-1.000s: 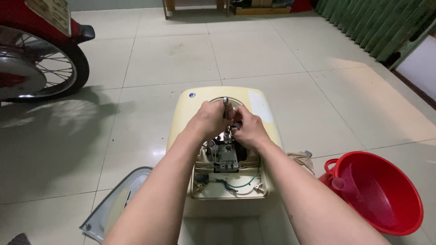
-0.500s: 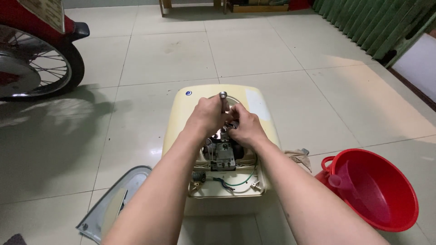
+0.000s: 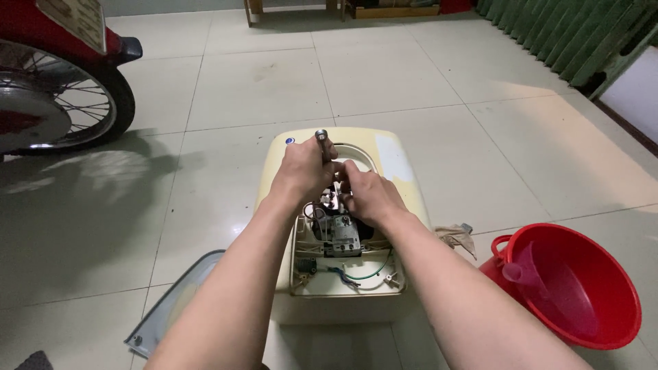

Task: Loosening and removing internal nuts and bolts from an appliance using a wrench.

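Note:
A cream plastic appliance housing [image 3: 404, 164] lies on the tiled floor with its inside open. Inside are a metal part [image 3: 340, 236], coloured wires [image 3: 360, 274] and small fittings. My left hand [image 3: 305, 168] grips a metal tool [image 3: 321, 139] whose silver end sticks up above my fist. My right hand [image 3: 367, 195] is pressed against the metal part just right of the tool, fingers curled on a small fitting I cannot make out.
A red basin [image 3: 582, 288] with a pale funnel inside stands at the right. A rag [image 3: 456, 238] lies beside the housing. A grey cover panel [image 3: 171, 305] lies at the lower left. A motorbike wheel [image 3: 55, 103] stands at the upper left.
My left hand has shifted slightly left and the tool's end stands higher above my fist. My right hand stays at the metal part.

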